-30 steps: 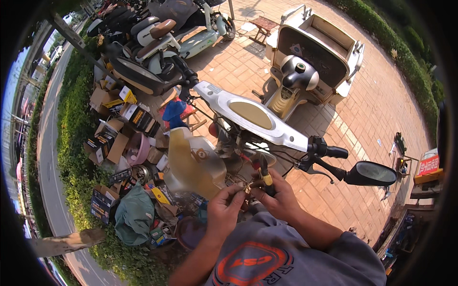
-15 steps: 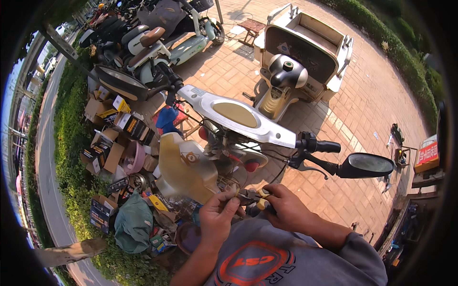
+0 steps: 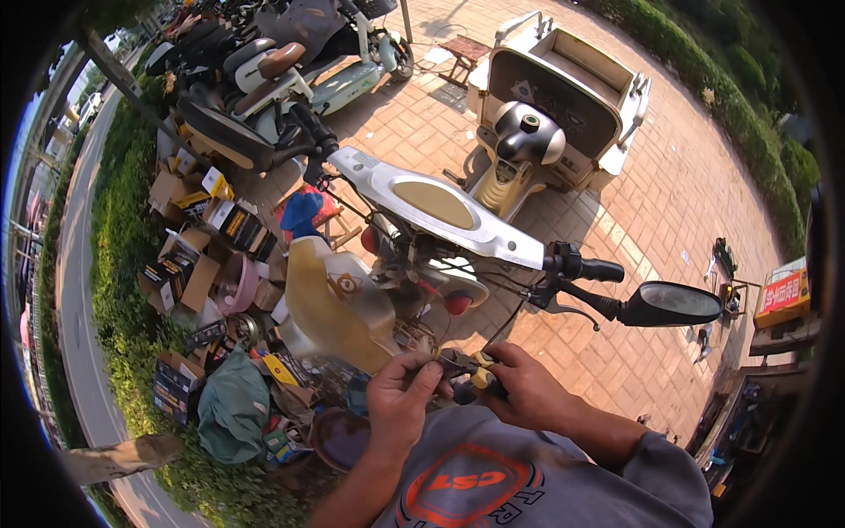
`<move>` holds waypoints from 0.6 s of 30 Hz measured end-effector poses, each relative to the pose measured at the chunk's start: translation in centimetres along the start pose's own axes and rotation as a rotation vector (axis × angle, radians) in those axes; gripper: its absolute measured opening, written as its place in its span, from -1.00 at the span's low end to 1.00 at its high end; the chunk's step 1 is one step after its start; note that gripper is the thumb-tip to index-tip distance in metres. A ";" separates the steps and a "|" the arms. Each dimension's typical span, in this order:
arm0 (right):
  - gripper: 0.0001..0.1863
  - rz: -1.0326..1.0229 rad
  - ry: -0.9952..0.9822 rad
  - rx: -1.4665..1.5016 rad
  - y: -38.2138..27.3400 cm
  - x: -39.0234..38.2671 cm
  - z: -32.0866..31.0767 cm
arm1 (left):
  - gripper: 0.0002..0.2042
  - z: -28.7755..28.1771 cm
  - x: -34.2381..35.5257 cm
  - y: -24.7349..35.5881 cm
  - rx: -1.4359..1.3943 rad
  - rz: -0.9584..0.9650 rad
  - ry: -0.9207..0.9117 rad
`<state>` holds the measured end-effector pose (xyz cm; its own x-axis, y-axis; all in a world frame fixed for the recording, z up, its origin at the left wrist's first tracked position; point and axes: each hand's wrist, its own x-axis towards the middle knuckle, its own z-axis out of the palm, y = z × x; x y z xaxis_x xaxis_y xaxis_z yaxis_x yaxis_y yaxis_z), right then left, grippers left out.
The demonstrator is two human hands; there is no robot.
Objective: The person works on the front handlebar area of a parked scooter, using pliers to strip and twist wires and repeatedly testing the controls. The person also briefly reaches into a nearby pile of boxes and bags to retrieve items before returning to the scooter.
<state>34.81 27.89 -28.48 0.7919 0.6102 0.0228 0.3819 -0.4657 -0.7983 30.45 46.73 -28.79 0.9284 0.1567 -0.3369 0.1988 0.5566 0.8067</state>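
Low in front of me, my left hand (image 3: 405, 392) pinches a thin wire (image 3: 440, 352) between thumb and finger. My right hand (image 3: 519, 378) grips pliers with yellow and black handles (image 3: 481, 373), their jaws at the wire beside my left fingertips. Just beyond both hands is a scooter's white handlebar cover (image 3: 370, 185) with a beige oval panel, exposed cables and a black mirror (image 3: 671, 304) at the right. A translucent yellowish front panel (image 3: 321, 304) hangs to the left of the cables, above a dim tangle of wiring.
Cardboard boxes (image 3: 185, 273), a pink basin (image 3: 238, 286) and a green bag (image 3: 231, 409) crowd the left beside a hedge. Parked scooters (image 3: 343, 84) stand behind, a three-wheeler cargo bed (image 3: 576, 66) ahead on brick paving, a small stool (image 3: 462, 53) near it, and a cluttered bench at right.
My right hand has lowered and turned the pliers from upright to lying across toward my left fingertips. My left hand has shifted slightly left. The view has moved a little, mostly in the first half second.
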 end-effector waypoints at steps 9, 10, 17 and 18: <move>-0.68 -0.018 0.013 0.014 -0.2 0.1 -0.3 | -0.88 0.6 0.1 -0.1 -0.019 -0.006 0.020; -0.68 -0.006 -0.004 0.021 -0.2 0.1 -0.4 | -0.88 0.6 0.1 -0.1 -0.017 -0.008 0.022; -0.71 0.018 -0.021 0.043 0.1 0.2 -0.1 | -0.89 0.6 0.3 0.1 -0.017 -0.016 0.005; -0.72 0.017 -0.016 0.044 0.0 0.2 -0.1 | -0.89 0.5 0.3 0.1 -0.020 -0.015 0.006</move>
<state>35.01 27.95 -28.47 0.7905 0.6124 -0.0004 0.3464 -0.4476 -0.8244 30.92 46.37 -28.58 0.9233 0.1531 -0.3521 0.2066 0.5750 0.7916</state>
